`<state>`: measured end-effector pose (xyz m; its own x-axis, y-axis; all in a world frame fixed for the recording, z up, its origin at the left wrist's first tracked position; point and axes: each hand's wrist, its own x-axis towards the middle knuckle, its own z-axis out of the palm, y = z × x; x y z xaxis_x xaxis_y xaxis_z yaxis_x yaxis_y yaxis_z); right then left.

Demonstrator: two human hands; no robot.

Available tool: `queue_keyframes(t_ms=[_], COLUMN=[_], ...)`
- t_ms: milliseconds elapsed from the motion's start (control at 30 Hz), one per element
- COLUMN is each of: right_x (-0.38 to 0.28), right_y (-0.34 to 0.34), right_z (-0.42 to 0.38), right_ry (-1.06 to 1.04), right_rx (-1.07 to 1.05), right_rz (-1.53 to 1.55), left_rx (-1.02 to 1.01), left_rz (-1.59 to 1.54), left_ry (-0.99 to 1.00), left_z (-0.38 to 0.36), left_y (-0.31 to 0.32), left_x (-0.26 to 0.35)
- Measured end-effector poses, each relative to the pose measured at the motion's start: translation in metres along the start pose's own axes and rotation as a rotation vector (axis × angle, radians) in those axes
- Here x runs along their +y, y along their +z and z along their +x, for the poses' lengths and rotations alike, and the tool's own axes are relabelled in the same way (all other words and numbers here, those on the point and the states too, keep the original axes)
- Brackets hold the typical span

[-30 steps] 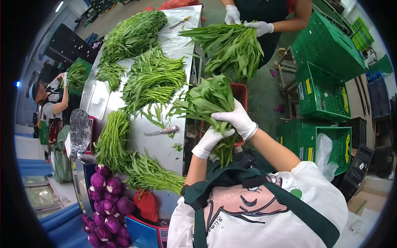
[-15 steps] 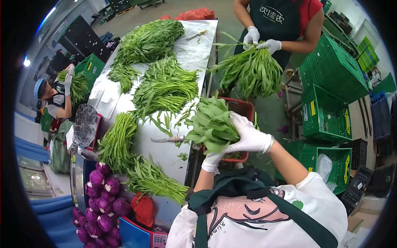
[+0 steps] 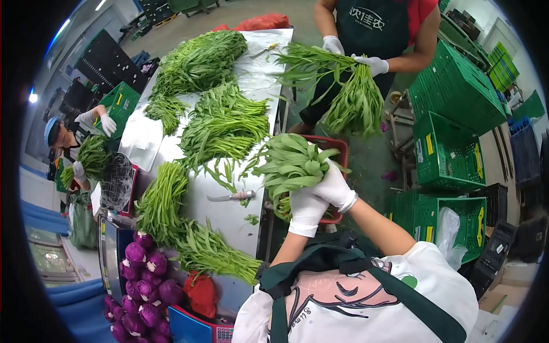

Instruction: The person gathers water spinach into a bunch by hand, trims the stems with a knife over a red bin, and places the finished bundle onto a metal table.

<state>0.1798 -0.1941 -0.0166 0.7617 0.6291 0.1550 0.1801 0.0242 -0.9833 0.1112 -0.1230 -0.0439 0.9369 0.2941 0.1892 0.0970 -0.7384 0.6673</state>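
Observation:
A bunch of leafy greens (image 3: 297,167) is held upright in front of me, above a red basket (image 3: 342,153). My left hand (image 3: 309,210), in a white glove, is wrapped round its lower part. Against it, my right hand (image 3: 336,188), also gloved, closes round the same bunch from the right. A knife (image 3: 231,196) lies on the metal table (image 3: 220,208) to the left of the bunch. More piles of greens (image 3: 226,123) lie farther up the table, and another pile (image 3: 214,248) is near its front edge.
Across the table, a co-worker (image 3: 366,34) holds greens; another person (image 3: 63,134) with greens is at the far left. Purple vegetables (image 3: 137,286), a blue-and-red scale (image 3: 197,328) and a red bag (image 3: 200,294) are at lower left. Green crates (image 3: 449,154) stand at right.
My hands have come closer together round the bunch, which now stands more upright. The co-worker's greens have spread apart. The person at left has lowered their greens and moved one hand away.

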Motion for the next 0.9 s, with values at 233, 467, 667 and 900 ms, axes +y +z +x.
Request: queue_keyframes(t_ms=[233, 467, 667, 900], right_x=[-0.052, -0.028, -0.070, -0.071], right_y=[-0.051, -0.067, -0.066, -0.082], right_z=[0.021, 0.043, 0.048, 0.033], right_ry=[-0.109, -0.133, 0.044, 0.197], right_rx=[0.175, 0.019, -0.034, 0.006], right_rz=[-0.001, 0.012, 0.051, 0.897], left_rx=[0.112, 0.299, 0.450, -0.016], left_rz=[-0.716, -0.981, -1.402, -2.539], left_ry=[-0.041, -0.383, -0.820, -0.803], left_z=[-0.026, -0.052, -0.068, -0.103], left_y=[-0.059, -0.055, -0.010, 0.145], left_x=[-0.036, -0.091, -0.118, -0.203])
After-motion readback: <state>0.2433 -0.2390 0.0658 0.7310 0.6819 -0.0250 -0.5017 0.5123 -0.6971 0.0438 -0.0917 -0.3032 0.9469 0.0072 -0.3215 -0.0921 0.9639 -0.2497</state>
